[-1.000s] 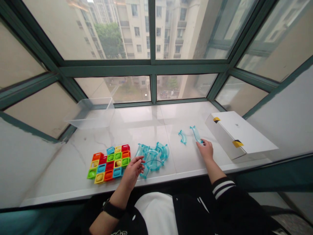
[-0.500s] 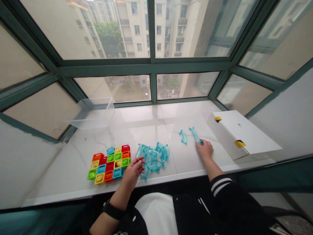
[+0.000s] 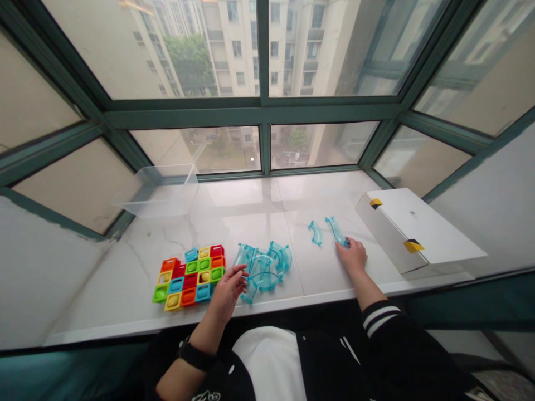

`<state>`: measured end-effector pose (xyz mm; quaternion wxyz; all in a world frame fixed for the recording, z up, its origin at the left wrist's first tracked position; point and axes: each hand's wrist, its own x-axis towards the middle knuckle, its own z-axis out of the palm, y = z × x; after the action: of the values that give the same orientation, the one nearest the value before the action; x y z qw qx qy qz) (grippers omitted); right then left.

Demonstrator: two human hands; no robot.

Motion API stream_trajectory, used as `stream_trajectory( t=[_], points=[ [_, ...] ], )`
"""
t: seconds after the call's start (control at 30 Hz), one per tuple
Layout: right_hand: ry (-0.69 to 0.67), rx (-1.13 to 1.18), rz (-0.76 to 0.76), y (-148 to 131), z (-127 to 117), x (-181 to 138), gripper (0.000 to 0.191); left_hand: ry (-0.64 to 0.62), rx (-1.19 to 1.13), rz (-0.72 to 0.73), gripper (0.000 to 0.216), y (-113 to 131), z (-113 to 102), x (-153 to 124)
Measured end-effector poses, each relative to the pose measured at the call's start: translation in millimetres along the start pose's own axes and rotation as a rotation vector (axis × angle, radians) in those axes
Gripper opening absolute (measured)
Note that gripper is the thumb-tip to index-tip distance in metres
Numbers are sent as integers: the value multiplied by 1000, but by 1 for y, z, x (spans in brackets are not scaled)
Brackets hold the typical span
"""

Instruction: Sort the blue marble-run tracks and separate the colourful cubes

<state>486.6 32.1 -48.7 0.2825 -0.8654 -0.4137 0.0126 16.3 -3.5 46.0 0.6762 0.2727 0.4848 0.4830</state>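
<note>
Touching the blue track [image 3: 335, 229] at its near end, the right hand [image 3: 352, 257] hides whether its grip clamps; probably light, stiff, slick plastic; best pinched by the side rims.

Glossy translucent plastic track pieces [image 3: 267, 272], shiny plastic blocks [image 3: 190, 280], polished sill [image 3: 234, 214]

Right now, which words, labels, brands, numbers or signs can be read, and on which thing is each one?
No text can be read.
White box: a small grey mark on top, too small to read.
Black jacket: white letter-like marks at the picture's lower edge, cut off and unreadable.
Turquoise track pieces and coloured blocks: no lettering can be made out.
</note>
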Motion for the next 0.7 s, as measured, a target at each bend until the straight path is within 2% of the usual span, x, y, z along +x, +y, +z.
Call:
stream_trajectory(
  t=[0.17, 0.3, 0.47, 0.57, 0.7],
  points=[
    [112, 245, -2, 1, -9, -10, 65, 64, 40, 106, 56, 10, -7, -1],
    [162, 456, -48, -12, -18, -29, 60, 144, 87, 183, 54, 13, -19, 4],
    [20, 596, -172, -54, -27, -60, 48, 170, 155, 247, 47, 12, -31, 6],
    [-89, 613, -347, -82, -31, -81, 38, 174, 248, 281, 45, 17, -32, 3],
    [-216, 574, -638, -112, -34, -109, 28, 123, 472, 376, 31, 29, -27, -1]
  ],
)
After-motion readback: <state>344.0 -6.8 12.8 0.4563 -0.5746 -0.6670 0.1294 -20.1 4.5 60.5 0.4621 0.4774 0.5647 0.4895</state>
